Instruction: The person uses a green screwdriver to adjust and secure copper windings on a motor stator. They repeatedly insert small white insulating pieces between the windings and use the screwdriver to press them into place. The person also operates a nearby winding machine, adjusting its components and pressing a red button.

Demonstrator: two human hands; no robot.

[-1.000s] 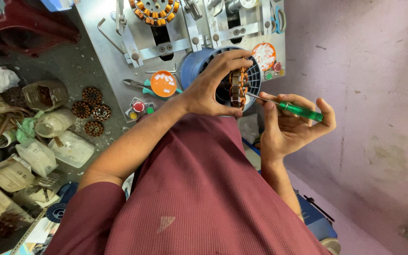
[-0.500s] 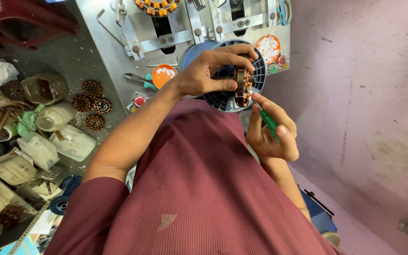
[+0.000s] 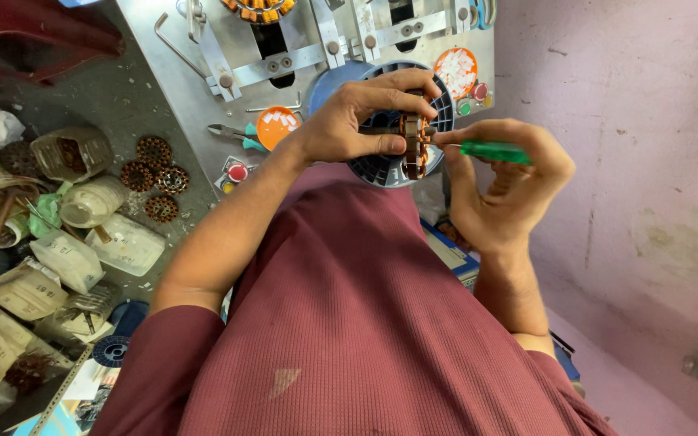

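Stator held, pick at its edge.
Keep your left hand (image 3: 357, 121) clamped on the wound stator (image 3: 414, 145); right hand (image 3: 502, 186), pinching the green-handled tool (image 3: 494, 151), enters from 3 o'clock—probe gently, sparing the copper.

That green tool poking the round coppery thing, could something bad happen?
Maybe. The green-handled tool in the right hand points toward the left hand pinching the copper-wound stator; a slip might jab the fingers or scratch the winding. Held in the air, the stator could also drop.
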